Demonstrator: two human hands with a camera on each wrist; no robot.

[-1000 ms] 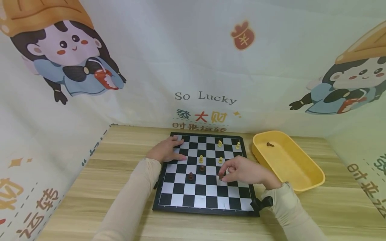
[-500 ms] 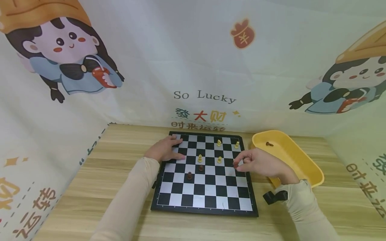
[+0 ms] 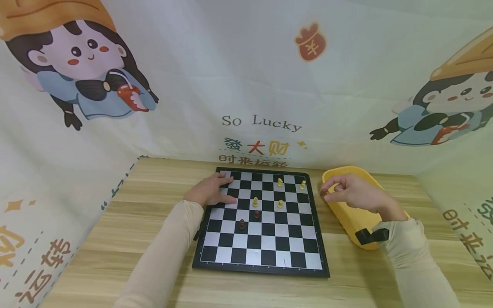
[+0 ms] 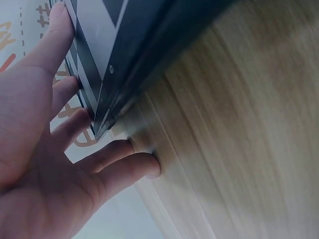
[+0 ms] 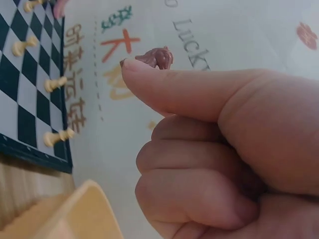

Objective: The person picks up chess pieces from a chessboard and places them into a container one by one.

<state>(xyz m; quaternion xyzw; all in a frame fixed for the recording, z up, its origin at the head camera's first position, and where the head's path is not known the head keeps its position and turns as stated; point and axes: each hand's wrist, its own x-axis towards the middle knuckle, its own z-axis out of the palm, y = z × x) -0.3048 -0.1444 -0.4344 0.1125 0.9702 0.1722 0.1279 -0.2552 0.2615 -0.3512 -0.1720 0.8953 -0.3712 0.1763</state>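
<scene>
Brown knight (image 5: 159, 57): pinched at the fingertips of the right hand (image 3: 354, 192), right of centre in the head view.
Change: right hand has moved right, off the chessboard (image 3: 262, 269); so one fewer brown piece stands there, two brown pieces (image 3: 242, 224) and four yellow pieces (image 3: 255, 202) remaining.
Yellow tray (image 3: 360, 220): right of frame; knight appears by its left rim, height unclear.
Left hand (image 3: 208, 190): fingers spread, rests on board's upper-left edge.

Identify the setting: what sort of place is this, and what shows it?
Probably a small staged tabletop booth: a cartoon-printed backdrop runs behind and along both sides of a wood-grain table, with a chessboard and yellow tray on it.
</scene>
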